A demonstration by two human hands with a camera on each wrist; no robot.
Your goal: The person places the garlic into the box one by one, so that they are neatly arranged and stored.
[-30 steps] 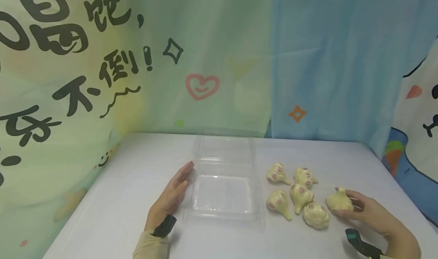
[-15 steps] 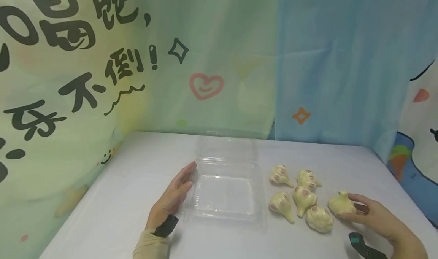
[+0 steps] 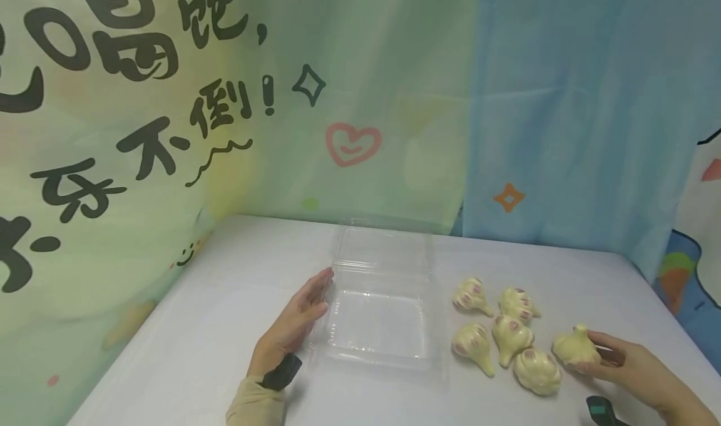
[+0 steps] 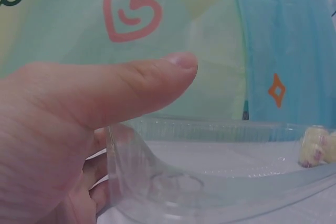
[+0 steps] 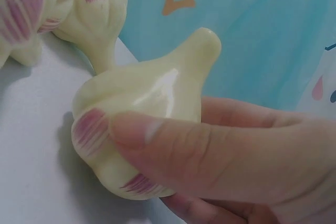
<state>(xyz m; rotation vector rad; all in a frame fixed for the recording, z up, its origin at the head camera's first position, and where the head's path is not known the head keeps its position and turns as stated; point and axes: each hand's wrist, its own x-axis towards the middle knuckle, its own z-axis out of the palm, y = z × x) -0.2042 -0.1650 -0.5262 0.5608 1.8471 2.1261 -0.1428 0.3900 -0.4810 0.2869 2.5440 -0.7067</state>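
Observation:
A clear plastic clamshell box (image 3: 376, 329) lies on the table with its lid folded back, away from me. My left hand (image 3: 294, 326) rests along the box's left side, fingers extended. In the left wrist view the thumb (image 4: 131, 85) stretches above the box's rim, and the other fingers lie along the outside of its wall. At the far right, my right hand (image 3: 633, 366) grips a garlic bulb (image 3: 576, 349), pale with purple streaks. The right wrist view shows the thumb (image 5: 173, 145) across the bulb's near side, its stem pointing up; the fingers behind are partly hidden.
Several more garlic bulbs (image 3: 511, 338) lie grouped between the box and my right hand. The white table (image 3: 236, 263) ends at a printed curtain (image 3: 293, 157) at the back and left. Dark camera bands (image 3: 283, 371) sit at the wrists.
The head view has turned left, so the whole scene shifts right and slightly down in it. Both hands keep nearly the same places beside the box and on the garlic bulb.

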